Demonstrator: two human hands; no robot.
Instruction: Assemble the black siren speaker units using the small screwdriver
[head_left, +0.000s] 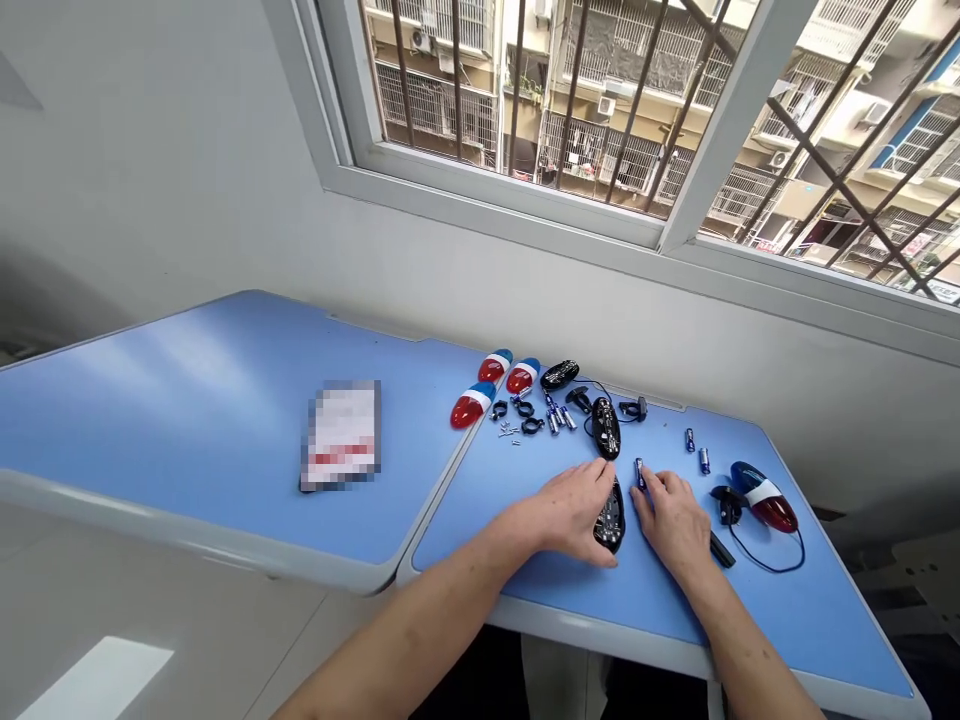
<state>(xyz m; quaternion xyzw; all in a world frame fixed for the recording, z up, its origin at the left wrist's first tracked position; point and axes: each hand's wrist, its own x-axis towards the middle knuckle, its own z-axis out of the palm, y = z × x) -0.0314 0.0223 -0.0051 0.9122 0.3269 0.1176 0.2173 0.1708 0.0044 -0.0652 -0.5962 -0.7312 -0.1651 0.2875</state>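
Note:
My left hand (pixel 576 508) curls around a black oval light housing (pixel 612 520), its open inner side facing up. The fingers hide its left part. Just to the right, my right hand (pixel 673 515) has its thumb and fingers closed on a blue-and-silver battery (pixel 639 472) at the table surface. A second open black housing (pixel 606 430) lies directly beyond my left fingertips. Two loose batteries, one of them a blue battery (pixel 704 461), lie beyond my right hand. Partly covered by the right wrist is a black stick-like object (pixel 721 549).
Red, white and blue covers (pixel 472 405) lie at the back left, near black ring clamps (pixel 532 425), small screws (pixel 508 429) and several batteries (pixel 559 416). A third housing (pixel 560 375) sits behind. A covered light (pixel 765 497) with cable lies right. A blurred packet (pixel 343 430) rests left.

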